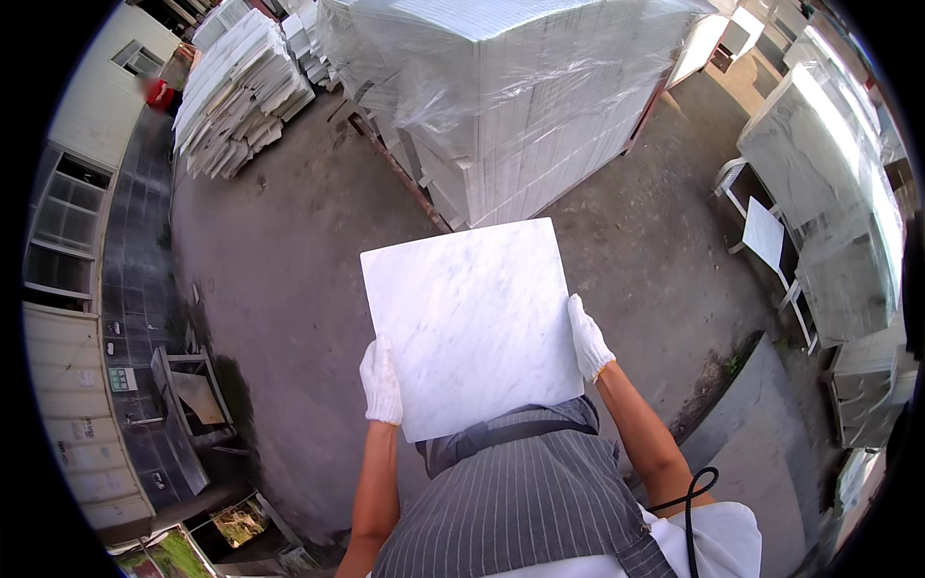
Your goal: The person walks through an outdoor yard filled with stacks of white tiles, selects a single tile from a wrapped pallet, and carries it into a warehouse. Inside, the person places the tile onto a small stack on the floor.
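Note:
A square white marble tile (467, 318) with faint grey veins is held out in front of my waist, its near edge close to my striped apron. My left hand (382, 382), in a white knitted glove, grips the tile's left edge near the lower corner. On the opposite edge, a little higher, my right hand (586, 339) in a matching glove is closed on the tile. The fingers of both hands are partly hidden beneath the slab.
Ahead stands a large plastic-wrapped stack of tiles (520, 125) on a metal pallet frame. Rough slabs (246, 87) are piled at the far left. More wrapped stone (829, 193) lines the right, beside a low metal rack (763, 231). A framed metal stand (198, 395) is by the left wall.

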The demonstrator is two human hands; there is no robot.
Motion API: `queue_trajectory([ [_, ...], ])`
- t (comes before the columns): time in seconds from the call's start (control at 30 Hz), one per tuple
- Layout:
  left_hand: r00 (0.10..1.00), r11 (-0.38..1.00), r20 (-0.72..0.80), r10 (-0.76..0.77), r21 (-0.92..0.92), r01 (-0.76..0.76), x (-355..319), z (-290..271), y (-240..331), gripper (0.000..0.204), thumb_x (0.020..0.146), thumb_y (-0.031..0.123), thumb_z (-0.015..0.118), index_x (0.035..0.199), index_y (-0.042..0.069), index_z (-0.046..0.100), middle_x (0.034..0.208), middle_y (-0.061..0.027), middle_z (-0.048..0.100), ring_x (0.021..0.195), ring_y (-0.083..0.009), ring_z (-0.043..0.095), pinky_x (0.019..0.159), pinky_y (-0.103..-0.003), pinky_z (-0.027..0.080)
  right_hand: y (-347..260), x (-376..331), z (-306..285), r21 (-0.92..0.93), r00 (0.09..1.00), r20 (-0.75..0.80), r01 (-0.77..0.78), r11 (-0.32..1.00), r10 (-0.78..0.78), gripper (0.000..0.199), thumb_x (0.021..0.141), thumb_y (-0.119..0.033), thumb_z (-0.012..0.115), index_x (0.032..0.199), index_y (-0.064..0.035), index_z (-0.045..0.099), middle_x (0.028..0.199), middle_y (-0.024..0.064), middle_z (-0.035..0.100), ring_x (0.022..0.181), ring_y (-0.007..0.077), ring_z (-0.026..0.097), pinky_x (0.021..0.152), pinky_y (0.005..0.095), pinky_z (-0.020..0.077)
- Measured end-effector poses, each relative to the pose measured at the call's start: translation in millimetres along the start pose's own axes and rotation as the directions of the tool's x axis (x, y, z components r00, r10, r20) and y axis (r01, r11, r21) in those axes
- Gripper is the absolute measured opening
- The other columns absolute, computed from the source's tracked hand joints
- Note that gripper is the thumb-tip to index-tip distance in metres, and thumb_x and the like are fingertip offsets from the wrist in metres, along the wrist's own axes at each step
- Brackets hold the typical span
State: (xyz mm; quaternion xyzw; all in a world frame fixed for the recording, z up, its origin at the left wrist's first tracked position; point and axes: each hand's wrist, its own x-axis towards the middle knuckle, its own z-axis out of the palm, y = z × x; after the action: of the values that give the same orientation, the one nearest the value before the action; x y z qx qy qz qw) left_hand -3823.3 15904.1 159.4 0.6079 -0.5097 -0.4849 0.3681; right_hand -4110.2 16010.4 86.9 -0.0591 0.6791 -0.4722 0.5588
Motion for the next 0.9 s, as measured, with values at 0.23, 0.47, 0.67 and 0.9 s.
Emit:
queue_trajectory([
  [0.23, 0.998, 0.999, 0.048, -0.028, -0.029, 0.030, -1, 15, 5, 0.038, 0.094, 0.033, 0.044, 0.090, -0.003, 0.056, 0.080, -0.0004, 0.052, 0.075, -0.0087, 0.043, 0.070, -0.025, 0.038, -12, -10, -13, 0.018, 1.000, 0.009, 0.008, 1.000, -0.008, 0.074, 0.091, -0.054, 0.031, 0.133, 0.0075, 0.031, 0.139, 0.0166, 0.035, 0.129, 0.0225, 0.031, 0.106, 0.0302, 0.0219],
  [0.47, 0.998, 1.000, 0.049, -0.028, 0.005, 0.027, -1, 22, 8, 0.038, 0.094, 0.034, 0.044, 0.087, -0.002, 0.055, 0.078, 0.0000, 0.051, 0.073, -0.0085, 0.042, 0.068, -0.025, 0.038, -22, -15, -18, -0.004, 1.000, -0.003, 0.005, 1.000, -0.005, 0.076, 0.091, -0.056, 0.031, 0.134, 0.0073, 0.030, 0.140, 0.0167, 0.033, 0.129, 0.0225, 0.031, 0.106, 0.0293, 0.0219],
  [0.67, 0.999, 1.000, 0.051, -0.014, 0.023, 0.013, 5, 21, 3, 0.038, 0.094, 0.033, 0.044, 0.091, -0.002, 0.057, 0.080, 0.0000, 0.052, 0.074, -0.0079, 0.043, 0.069, -0.025, 0.039, -19, 0, -17, -0.003, 1.000, 0.001, 0.007, 1.000, -0.007, 0.076, 0.091, -0.056, 0.032, 0.133, 0.0066, 0.033, 0.137, 0.0156, 0.037, 0.126, 0.0213, 0.034, 0.104, 0.0293, 0.0248],
  [0.9, 0.999, 0.998, -0.007, -0.036, 0.057, 0.036, 1, 17, 4, 0.038, 0.093, 0.033, 0.046, 0.094, -0.004, 0.057, 0.082, -0.0029, 0.055, 0.079, -0.0096, 0.046, 0.072, -0.027, 0.041, -20, -7, -15, 0.141, 0.989, 0.115, 0.079, 0.987, -0.095, 0.065, 0.091, -0.048, 0.043, 0.131, 0.0021, 0.041, 0.131, 0.0102, 0.046, 0.119, 0.0190, 0.041, 0.101, 0.0302, 0.0295],
])
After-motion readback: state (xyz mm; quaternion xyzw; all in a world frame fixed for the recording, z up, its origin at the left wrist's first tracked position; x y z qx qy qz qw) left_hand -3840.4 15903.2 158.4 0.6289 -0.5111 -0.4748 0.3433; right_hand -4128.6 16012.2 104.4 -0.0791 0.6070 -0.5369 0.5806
